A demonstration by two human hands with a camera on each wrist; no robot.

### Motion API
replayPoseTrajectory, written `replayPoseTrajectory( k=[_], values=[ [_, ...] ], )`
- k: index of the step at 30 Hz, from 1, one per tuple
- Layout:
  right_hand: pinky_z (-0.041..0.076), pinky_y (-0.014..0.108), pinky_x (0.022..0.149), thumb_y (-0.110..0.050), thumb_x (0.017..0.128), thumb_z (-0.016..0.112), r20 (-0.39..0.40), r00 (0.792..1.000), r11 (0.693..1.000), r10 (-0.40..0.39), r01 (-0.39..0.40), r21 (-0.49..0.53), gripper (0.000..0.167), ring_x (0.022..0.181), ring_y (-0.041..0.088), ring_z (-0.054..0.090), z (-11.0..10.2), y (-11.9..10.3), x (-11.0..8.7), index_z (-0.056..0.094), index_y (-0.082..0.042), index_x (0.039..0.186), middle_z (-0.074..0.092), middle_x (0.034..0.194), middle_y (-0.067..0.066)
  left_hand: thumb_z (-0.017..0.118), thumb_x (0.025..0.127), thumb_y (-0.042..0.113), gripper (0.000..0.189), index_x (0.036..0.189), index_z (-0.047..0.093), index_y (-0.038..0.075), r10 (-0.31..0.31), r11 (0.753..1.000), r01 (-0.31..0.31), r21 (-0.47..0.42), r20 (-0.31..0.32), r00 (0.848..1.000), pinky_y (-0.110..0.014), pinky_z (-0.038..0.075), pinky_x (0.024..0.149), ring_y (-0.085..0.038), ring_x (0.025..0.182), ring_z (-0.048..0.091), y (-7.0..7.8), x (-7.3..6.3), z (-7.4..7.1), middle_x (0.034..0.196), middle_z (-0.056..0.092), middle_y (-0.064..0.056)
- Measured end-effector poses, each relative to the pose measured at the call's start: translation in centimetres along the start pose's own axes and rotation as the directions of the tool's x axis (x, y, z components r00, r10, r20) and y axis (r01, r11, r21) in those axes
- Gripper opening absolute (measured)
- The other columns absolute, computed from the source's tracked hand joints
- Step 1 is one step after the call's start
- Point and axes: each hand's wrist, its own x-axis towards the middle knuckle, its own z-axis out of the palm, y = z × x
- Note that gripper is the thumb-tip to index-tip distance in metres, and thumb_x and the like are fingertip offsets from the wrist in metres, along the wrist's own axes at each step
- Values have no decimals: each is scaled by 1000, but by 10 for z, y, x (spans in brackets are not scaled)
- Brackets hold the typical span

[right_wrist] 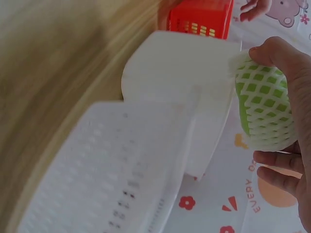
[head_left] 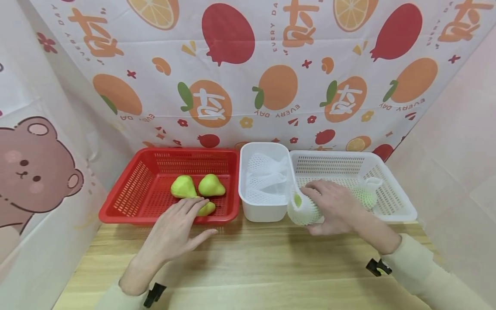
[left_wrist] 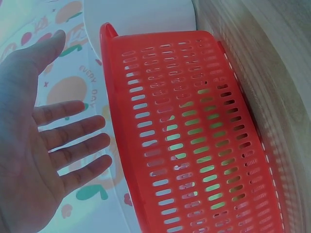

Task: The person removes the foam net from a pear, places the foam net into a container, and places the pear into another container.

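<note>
My right hand [head_left: 336, 207] grips a green pear in a white foam net [head_left: 306, 212], held above the front left corner of the white basket [head_left: 395, 189]. In the right wrist view, the netted pear [right_wrist: 265, 109] sits between thumb and fingers. My left hand [head_left: 174, 228] hovers over the front rim of the red basket [head_left: 128, 189], its fingers fairly straight and holding nothing. Two green pears, one at left [head_left: 184, 187] and one at right [head_left: 211, 185], lie in that basket; a third pear [head_left: 207, 209] is partly hidden by the left fingers.
Between the baskets stands a white bin [head_left: 265, 212] with several empty foam nets [head_left: 265, 178]. Another netted pear [head_left: 365, 196] lies in the white basket's right part. A fruit-print cloth [head_left: 240, 86] hangs behind. Wooden table [head_left: 248, 267] surface runs in front.
</note>
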Motion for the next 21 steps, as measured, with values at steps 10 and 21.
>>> replayPoseTrajectory(
  k=[10, 21],
  values=[
    [66, 41, 84, -63, 48, 93, -104, 994, 998, -39, 44, 44, 97, 104, 24, 72, 22, -28, -11, 67, -8, 123, 72, 116, 8, 77, 85, 62, 75, 133, 66, 5, 14, 1000, -14, 21, 13, 1000, -51, 60, 97, -33, 117, 69, 2, 2, 0, 128, 71, -13],
    [65, 36, 88, -64, 55, 93, -41, 995, 987, -91, 96, 131, 96, 107, 19, 72, 49, -60, -16, 65, -9, 128, 70, 121, 5, 84, 78, 57, 75, 133, 67, 9, 30, 999, -31, 14, 25, 999, -50, 59, 100, -31, 118, 68, 4, 1, 1, 128, 70, -11]
  ],
)
